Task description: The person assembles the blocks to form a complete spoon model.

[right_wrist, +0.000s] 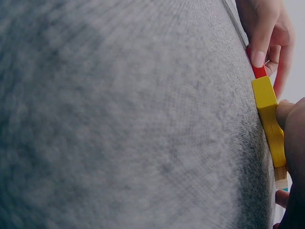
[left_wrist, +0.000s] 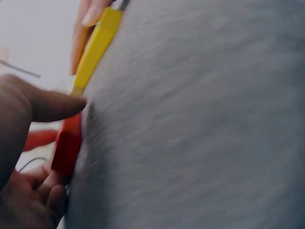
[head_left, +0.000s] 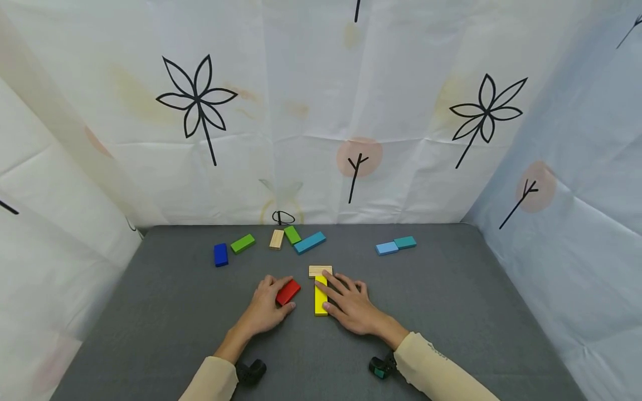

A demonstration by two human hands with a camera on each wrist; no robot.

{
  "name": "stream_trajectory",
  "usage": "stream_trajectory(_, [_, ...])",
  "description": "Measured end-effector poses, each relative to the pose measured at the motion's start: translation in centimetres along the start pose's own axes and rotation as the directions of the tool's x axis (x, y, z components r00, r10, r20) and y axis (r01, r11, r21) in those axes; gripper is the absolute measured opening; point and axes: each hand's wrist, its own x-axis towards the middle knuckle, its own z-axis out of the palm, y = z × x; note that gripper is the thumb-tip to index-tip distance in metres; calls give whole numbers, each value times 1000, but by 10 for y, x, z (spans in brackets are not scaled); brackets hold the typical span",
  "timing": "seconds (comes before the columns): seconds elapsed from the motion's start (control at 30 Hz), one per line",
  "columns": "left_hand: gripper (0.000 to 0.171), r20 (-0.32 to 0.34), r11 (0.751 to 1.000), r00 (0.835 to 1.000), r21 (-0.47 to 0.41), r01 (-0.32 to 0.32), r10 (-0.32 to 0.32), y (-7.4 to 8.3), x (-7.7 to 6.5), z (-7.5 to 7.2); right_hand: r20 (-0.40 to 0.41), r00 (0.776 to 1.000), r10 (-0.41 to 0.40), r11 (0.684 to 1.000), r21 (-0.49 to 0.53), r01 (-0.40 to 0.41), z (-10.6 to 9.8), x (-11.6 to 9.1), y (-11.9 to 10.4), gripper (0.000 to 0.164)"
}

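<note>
A white cloth backdrop (head_left: pixel 301 83), creased and printed with black line flowers, fills the upper half of the head view. Below it spreads a table covered in dark grey woven fabric (head_left: pixel 165 334). Two cream sleeves (head_left: pixel 441 370) enter at the bottom edge, each beside a black wrist device (head_left: pixel 252 372). The right hand (head_left: pixel 353 309), centre, has its fingers spread and extended, the index finger and thumb touching a yellow rectangular block (head_left: pixel 320 305) with a smooth painted surface. The left hand (head_left: pixel 263 306), left of centre, grips a red rectangular block (head_left: pixel 288 292), set diagonally, between thumb and fingers. A pale natural-wood block (head_left: pixel 316 271) with visible grain lies crosswise at the yellow block's far end; right-hand fingers partly cover both. Toward the table's far edge lie a longer blue block (head_left: pixel 310 243) against a green block (head_left: pixel 291 234), a second wood block (head_left: pixel 277 239) just beside them, and, at left, another green block (head_left: pixel 243 244) near a dark blue block (head_left: pixel 220 255). Upper right of centre, light-blue (head_left: pixel 387 248) and teal (head_left: pixel 405 243) blocks meet end to end.
</note>
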Motion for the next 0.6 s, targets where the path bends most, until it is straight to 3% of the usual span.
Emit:
stream_trajectory(0.27, [73,204,991,979,-129,27,0,-9,9,-18,-1,1000,4,1000,2,-4,1,0,1,54])
stream_trajectory(0.37, [71,207,988,978,-152,18,14,-9,11,-20,2,1000,7,1000,9,-7,1,0,0,54])
stream_trajectory(0.6, [77,123,991,992,-136,10,7,-8,13,-14,-4,1000,8,1000,17,-8,1,0,0,54])
